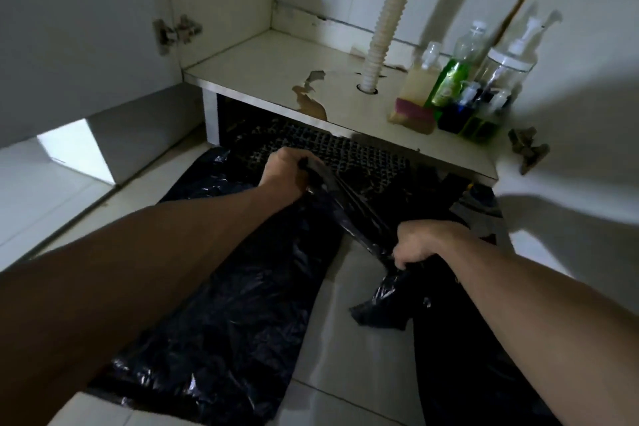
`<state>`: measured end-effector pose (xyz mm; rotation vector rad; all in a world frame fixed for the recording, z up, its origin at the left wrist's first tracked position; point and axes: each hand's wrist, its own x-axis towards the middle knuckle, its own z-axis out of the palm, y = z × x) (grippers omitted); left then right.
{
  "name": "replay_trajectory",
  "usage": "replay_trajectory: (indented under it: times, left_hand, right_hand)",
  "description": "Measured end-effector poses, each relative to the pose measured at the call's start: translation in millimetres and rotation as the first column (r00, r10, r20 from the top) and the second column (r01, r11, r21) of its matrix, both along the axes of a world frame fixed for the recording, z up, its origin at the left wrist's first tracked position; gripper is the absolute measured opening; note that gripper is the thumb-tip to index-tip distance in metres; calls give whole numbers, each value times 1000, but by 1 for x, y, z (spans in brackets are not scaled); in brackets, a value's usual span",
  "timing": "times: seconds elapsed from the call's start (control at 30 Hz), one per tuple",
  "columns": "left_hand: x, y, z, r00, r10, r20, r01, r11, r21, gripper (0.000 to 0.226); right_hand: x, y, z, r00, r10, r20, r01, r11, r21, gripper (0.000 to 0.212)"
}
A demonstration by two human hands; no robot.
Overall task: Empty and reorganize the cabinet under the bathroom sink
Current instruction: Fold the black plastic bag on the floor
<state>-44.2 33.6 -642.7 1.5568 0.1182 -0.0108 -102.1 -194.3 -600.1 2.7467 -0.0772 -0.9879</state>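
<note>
The cabinet stands open before me, its white floor panel peeling in brown patches near the corrugated drain hose. Bottles cluster upright in its right corner. A black plastic bag lies crumpled on the tiles below, one edge pulled taut.

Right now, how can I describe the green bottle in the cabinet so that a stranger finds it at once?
Look at the cabinet floor, to the right of the white corrugated drain hose. A group of bottles stands there. The green bottle is in the middle, between a yellowish bottle and a clear pump jar; only it is bright green.
</note>
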Motion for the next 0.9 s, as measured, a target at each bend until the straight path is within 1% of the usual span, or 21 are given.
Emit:
replay_trajectory:
  times: [0.03, 0.07, 0.1, 0.13, 0.17, 0.2, 0.23, 0.27, 0.3, 0.33, 0.37, 0.43, 0.47, 0.5, 0.57, 0.63, 0.67, 0.7, 0.77, 0.83, 0.9]
  left_hand:
    - [-3, 13, 7, 999, 46, 12, -47, 996, 71, 18]
    - [-4, 29, 11, 991, 90, 95, -113, 955, 275, 14]
    - [-6, 46, 18, 967, 115, 228, -210, 868, 450, 13]
    - [-5, 60, 21, 941, 52, 334, -256, 756, 603, 15]
    - [-5, 71, 28, 904, 34, 427, -347, 641, 684, 17]
    - [-6, 82, 36, 873, 19, 488, -415, 556, 721, 17]
    - [-11, 87, 48, 855, 27, 518, -443, 556, 703, 18]
    - [-13, 90, 60, 840, 29, 542, -461, 565, 684, 19]
    - [-14, 93, 70, 826, 47, 562, -480, 582, 656, 20]
    - [-15, 96, 79, 816, 63, 575, -497, 585, 641, 20]
    - [-16, 100, 87, 813, 70, 579, -506, 577, 641, 20]
    - [-16, 112, 101, 818, 67, 572, -506, 556, 659, 25]
    - [-16, 119, 107, 836, 33, 548, -471, 557, 684, 31]
    - [-17, 127, 113, 859, -24, 512, -417, 548, 725, 37]
    - [-21, 143, 124, 883, -156, 443, -306, 525, 794, 46]
    - [-25, 160, 134, 863, -229, 451, -306, 473, 826, 47]
    - [-26, 167, 139, 847, -226, 481, -344, 458, 820, 43]
    - [-26, 173, 144, 831, -196, 520, -387, 468, 795, 37]
    - [-26, 179, 156, 800, -134, 585, -457, 494, 739, 28]
    - [-29, 175, 169, 778, -139, 613, -481, 496, 723, 27]
    - [-31, 170, 176, 758, -167, 630, -488, 496, 718, 29]
  right_hand:
    - [6, 3, 3, 997, -1, 74, 0, 1000, 21, 16]
    - [14, 8, 8, 990, 1, 143, -6, 999, 37, 18]
    - [23, 14, 14, 979, 1, 203, -12, 999, 51, 30]
    - [33, 20, 21, 967, -7, 255, -15, 997, 82, 54]
    - [39, 29, 28, 955, -17, 297, -31, 988, 154, 83]
    - [46, 43, 35, 938, -25, 345, -80, 955, 287, 109]
    - [52, 58, 40, 912, -33, 409, -167, 880, 444, 123]
    - [57, 73, 44, 878, -28, 477, -274, 789, 550, 127]
    - [59, 90, 48, 849, -11, 529, -360, 721, 592, 122]
    - [60, 105, 51, 828, 6, 561, -406, 696, 592, 109]
    - [59, 115, 54, 809, 14, 588, -414, 724, 552, 88]
    - [57, 126, 58, 728, 2, 686, -356, 856, 376, 39]
    - [57, 128, 59, 675, -11, 738, -324, 894, 309, 22]
    - [57, 129, 58, 625, -46, 779, -308, 903, 300, 14]
    - [60, 131, 60, 569, -135, 811, -332, 865, 377, 9]
    - [67, 131, 69, 527, -143, 838, -384, 839, 385, 18]
    - [70, 132, 73, 506, -141, 851, -405, 832, 378, 28]
    - [72, 133, 79, 489, -157, 858, -431, 812, 394, 38]
    - [71, 142, 90, 420, -199, 886, -532, 736, 418, 56]
    - [65, 158, 102, 251, -134, 959, -693, 667, 275, 62]
    - [60, 174, 112, 39, -49, 998, -791, 608, 60, 45]
